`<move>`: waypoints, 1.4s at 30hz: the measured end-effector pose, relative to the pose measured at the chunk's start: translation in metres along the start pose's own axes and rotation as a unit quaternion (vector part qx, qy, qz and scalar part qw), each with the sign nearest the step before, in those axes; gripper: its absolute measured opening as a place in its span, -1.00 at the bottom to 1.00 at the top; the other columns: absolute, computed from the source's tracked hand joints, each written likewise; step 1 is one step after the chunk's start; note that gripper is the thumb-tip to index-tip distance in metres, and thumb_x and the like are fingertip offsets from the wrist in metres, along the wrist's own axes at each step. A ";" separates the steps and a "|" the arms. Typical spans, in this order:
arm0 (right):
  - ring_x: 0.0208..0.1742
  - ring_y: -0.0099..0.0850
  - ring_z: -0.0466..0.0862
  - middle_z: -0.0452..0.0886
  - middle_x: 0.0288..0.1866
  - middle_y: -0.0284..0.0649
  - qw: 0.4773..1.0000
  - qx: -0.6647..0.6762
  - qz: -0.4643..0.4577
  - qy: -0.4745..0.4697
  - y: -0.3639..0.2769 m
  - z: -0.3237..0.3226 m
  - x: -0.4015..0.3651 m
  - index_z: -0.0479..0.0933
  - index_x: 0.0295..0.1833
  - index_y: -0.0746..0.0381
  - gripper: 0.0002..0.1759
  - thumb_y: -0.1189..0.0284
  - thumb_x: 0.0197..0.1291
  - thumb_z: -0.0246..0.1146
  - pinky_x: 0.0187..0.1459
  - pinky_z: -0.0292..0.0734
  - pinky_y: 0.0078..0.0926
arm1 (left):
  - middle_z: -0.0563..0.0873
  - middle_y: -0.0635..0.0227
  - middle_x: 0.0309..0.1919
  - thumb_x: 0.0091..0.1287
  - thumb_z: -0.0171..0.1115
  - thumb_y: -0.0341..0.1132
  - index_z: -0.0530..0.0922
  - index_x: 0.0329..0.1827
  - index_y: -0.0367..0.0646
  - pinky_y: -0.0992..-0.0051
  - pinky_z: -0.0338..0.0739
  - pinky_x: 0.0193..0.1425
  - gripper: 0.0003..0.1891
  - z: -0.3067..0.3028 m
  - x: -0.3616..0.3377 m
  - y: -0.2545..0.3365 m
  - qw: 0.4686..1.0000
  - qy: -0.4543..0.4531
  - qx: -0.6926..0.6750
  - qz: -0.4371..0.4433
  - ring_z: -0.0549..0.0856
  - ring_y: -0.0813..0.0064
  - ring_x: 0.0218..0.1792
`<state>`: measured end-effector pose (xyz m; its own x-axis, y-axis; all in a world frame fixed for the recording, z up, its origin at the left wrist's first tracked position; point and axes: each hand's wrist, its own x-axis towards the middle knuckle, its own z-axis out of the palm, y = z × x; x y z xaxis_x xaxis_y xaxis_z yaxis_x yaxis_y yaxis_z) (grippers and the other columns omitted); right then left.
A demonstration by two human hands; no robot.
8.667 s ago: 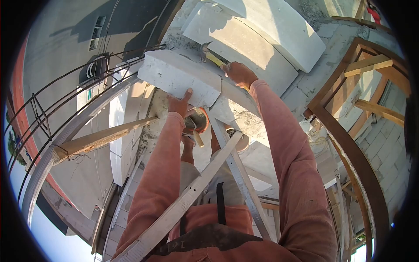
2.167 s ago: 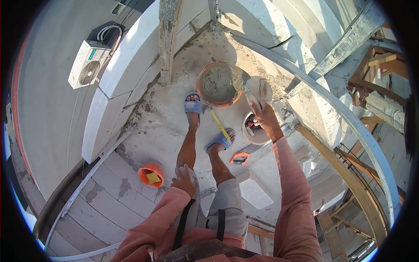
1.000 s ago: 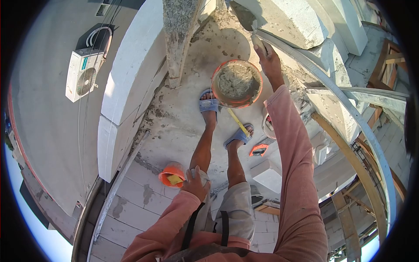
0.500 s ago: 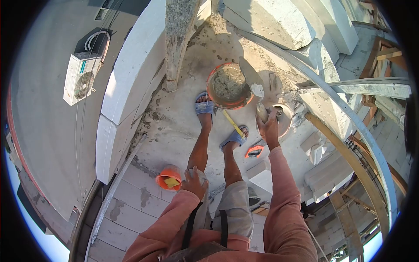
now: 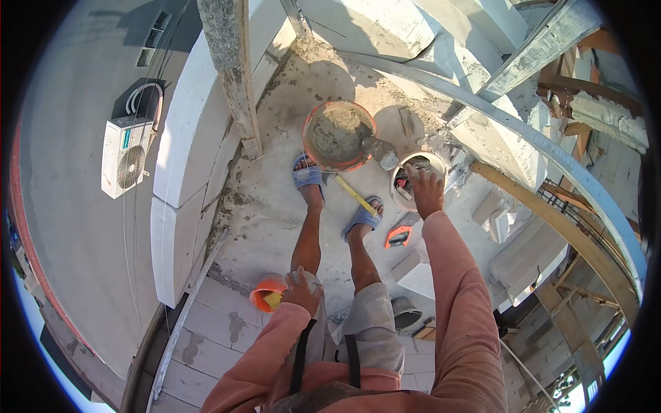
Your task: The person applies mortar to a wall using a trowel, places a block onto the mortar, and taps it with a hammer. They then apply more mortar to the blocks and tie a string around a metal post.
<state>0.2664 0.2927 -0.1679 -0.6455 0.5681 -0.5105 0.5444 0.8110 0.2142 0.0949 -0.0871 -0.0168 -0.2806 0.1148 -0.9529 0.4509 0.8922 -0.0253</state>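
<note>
My left hand (image 5: 301, 292) rests on the knee of my grey shorts (image 5: 374, 316), fingers spread, holding nothing. My right hand (image 5: 426, 191) is at a pale bucket (image 5: 441, 180) with tools inside. Its fingers curl down over the opening, and a greyish piece shows at the fingertips; I cannot make out what it is. To the left stands an orange-rimmed bucket of wet mortar (image 5: 339, 136). A mortar-coated tool (image 5: 381, 152), seemingly a trowel, lies across its right rim, apart from my hand.
A handsaw with an orange handle (image 5: 398, 236) lies by my right foot. A yellow strip (image 5: 352, 193) lies between my feet. A small orange bucket (image 5: 264, 300) stands beside my left knee. White blocks (image 5: 189, 165) line the left edge; a curved metal bar (image 5: 509, 113) crosses the right.
My right hand has left the trowel handle and moved to the pale bucket's opening. The trowel now rests at the mortar bucket's rim. My left hand stays on the knee; the view has shifted.
</note>
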 end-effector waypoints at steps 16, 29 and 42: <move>-0.12 -0.36 0.71 0.68 -0.14 -0.07 0.715 0.672 0.175 -0.077 -0.071 -0.081 -0.115 0.46 0.36 0.25 -0.35 0.12 0.29 0.39 -0.11 0.63 -0.29 | 0.11 -0.09 0.58 0.37 0.19 0.22 -0.09 0.69 0.08 -0.05 0.47 0.38 -0.04 -0.039 0.000 0.018 0.998 -0.050 0.039 -0.021 0.49 -0.36 0.34; -0.12 0.04 0.72 0.68 -0.13 0.16 0.741 0.638 0.198 -0.071 -0.127 -0.107 -0.117 0.47 0.23 0.34 -0.40 0.05 0.33 0.28 -0.02 0.58 -0.15 | 0.22 -0.06 0.48 0.36 0.19 0.22 -0.02 0.67 0.05 -0.09 0.53 0.29 -0.06 -0.065 0.013 0.015 0.993 -0.049 0.103 -0.006 0.59 -0.33 0.22; 0.10 0.21 0.65 0.61 0.15 0.09 0.809 0.537 0.211 -0.109 -0.082 -0.075 -0.083 0.42 0.26 0.22 -0.51 0.11 0.41 0.18 0.12 0.56 0.12 | 0.12 -0.05 0.57 0.33 0.25 0.22 -0.05 0.69 0.12 -0.06 0.54 0.31 -0.03 -0.047 0.000 0.033 0.988 -0.050 0.144 -0.037 0.55 -0.37 0.26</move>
<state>0.2348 0.1899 -0.0804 -0.2338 0.6300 -0.7405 0.9192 -0.1049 -0.3795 0.0702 -0.0368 -0.0039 -0.2438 -0.0035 -0.9698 0.6590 0.7330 -0.1683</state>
